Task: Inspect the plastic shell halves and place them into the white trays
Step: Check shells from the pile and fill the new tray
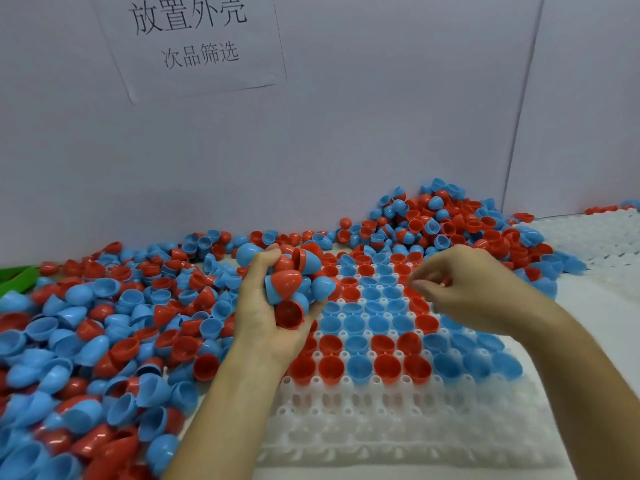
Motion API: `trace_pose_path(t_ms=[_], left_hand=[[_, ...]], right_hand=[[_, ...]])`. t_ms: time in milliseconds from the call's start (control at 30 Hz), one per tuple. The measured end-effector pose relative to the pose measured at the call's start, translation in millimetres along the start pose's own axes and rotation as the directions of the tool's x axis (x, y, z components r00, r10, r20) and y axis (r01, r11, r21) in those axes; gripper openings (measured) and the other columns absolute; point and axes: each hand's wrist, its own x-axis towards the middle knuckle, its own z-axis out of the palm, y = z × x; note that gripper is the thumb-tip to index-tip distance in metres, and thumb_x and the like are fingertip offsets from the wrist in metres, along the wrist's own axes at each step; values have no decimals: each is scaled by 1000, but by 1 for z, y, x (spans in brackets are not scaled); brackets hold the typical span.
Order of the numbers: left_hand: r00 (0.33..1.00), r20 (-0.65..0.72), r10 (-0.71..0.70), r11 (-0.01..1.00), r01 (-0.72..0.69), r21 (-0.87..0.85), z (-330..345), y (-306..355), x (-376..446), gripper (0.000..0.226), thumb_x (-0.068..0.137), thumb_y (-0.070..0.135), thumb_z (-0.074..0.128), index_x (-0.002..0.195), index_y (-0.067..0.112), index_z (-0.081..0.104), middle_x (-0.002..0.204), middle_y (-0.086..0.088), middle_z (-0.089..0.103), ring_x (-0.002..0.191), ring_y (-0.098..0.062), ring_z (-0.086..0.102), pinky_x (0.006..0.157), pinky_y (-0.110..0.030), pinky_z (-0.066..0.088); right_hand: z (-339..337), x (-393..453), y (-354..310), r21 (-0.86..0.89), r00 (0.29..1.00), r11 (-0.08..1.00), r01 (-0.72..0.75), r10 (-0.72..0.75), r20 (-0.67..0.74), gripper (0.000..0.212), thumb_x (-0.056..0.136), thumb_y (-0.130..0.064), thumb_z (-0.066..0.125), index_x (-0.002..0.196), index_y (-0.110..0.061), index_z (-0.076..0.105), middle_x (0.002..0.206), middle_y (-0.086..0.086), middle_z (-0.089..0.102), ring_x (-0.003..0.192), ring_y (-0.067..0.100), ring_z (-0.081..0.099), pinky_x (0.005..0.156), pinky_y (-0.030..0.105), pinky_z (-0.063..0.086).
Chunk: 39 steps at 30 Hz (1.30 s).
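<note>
The left hand (273, 303) cupped a heap of shells (294, 282) above the tray (346, 427). The right hand (460, 282), blurred, hung over filled tray cups, fingertips pinched; whether they held anything was unclear.

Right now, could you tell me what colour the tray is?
White, somewhat translucent; the tray shows best in the head view.

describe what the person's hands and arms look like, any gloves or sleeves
Both the left hand and the right hand are bare, with no gloves. No rings, watch or wristbands show. Both forearms are uncovered right to the bottom edge of the picture, so no sleeve is in view. Fingernails look short and unpainted, though the right hand is slightly blurred.
</note>
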Motion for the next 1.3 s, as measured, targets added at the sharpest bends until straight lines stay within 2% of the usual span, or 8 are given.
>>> trace_pose_path(t_ms=[167,333,500,767,900,1000,1133,1300], left_hand=[[969,228,-97,995,89,44,2,-1,-4,12,71,28,74,77,19,72,81,-7,71,72,-19,73,62,-40,60],[935,315,-165,986,158,50,1,0,-6,13,76,28,71,81,16,73,89,-9,72,82,-23,73,62,-39,59],[941,291,-174,984,180,5,2,2,-5,21,78,28,73,95,15,69,94,-10,70,85,-23,71,62,-39,59],[979,169,-112,993,117,-24,3,1,-4,28,63,28,78,87,16,71,90,-11,72,76,-25,73,61,-39,60],[985,159,-69,997,71,-6,3,1,-2,17,71,26,73,86,21,69,83,-7,72,71,-20,73,57,-37,59],[988,154,-26,995,12,96,4,-1,-1,23,68,27,73,89,19,66,86,-8,71,76,-20,71,62,-38,60],[983,180,24,971,-65,229,6,-4,-3,44,66,26,73,105,11,61,107,-15,64,94,-30,64,79,-41,57],[983,177,42,987,-68,147,5,-2,-1,15,66,24,72,74,17,61,80,-6,64,78,-19,64,81,-41,56]], right_hand=[[34,-1,-41,268,983,948,169,-145,-108,27,98,-37,57,125,-35,60,95,-23,58,83,-3,63,62,10,48],[47,0,-53,472,986,865,169,-141,-94,34,102,-37,50,133,-27,56,108,-7,67,89,9,69,77,30,61],[49,0,-56,576,984,798,178,-140,-109,24,101,-33,53,119,-25,67,93,-5,71,81,4,70,64,18,56],[56,1,-57,630,992,766,128,-84,-100,22,101,-29,53,120,-28,65,102,-9,68,89,5,69,71,17,58],[57,1,-64,555,950,798,235,-66,-307,18,100,-33,55,113,-30,66,103,-19,64,95,-7,60,73,2,46],[54,-3,-69,610,908,721,329,-63,-415,18,92,-41,62,103,-28,67,88,-12,66,88,-1,62,74,9,48],[54,-6,-71,624,937,718,307,-113,-331,14,86,-29,75,99,-26,70,77,-9,67,73,4,67,68,14,52],[51,-2,-67,756,972,631,174,15,-236,13,86,-14,77,98,-19,75,79,-7,75,73,4,72,60,12,53]])
